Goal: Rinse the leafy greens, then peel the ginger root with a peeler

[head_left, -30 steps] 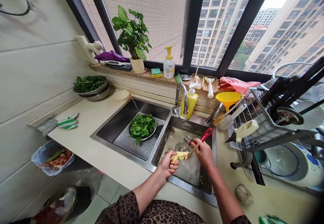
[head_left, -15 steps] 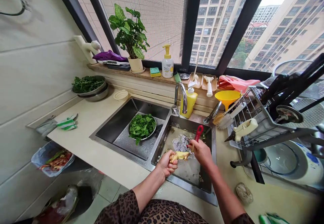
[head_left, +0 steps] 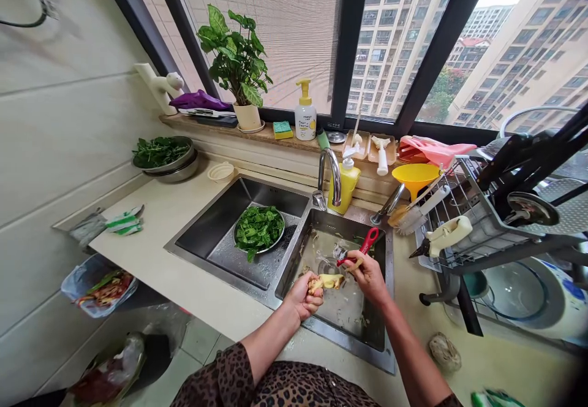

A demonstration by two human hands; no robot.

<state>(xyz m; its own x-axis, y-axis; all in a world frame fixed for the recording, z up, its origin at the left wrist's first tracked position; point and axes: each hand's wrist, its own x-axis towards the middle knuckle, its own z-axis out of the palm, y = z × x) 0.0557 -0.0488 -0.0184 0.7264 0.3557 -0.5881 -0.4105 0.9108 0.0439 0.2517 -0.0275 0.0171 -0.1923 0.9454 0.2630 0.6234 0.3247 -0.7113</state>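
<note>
Two hands work over a sink, the left gripping ginger, the right a red-handled peeler whose slip could nick fingers.

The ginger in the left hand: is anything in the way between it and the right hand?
Nothing visible blocks the space. The left hand holds the ginger over the sink, and the right hand is close beside it, gripping a red peeler. Only open space shows between them.

Two hands, one ginger piece, one red-handled tool, two sink basins, one potted plant.
</note>
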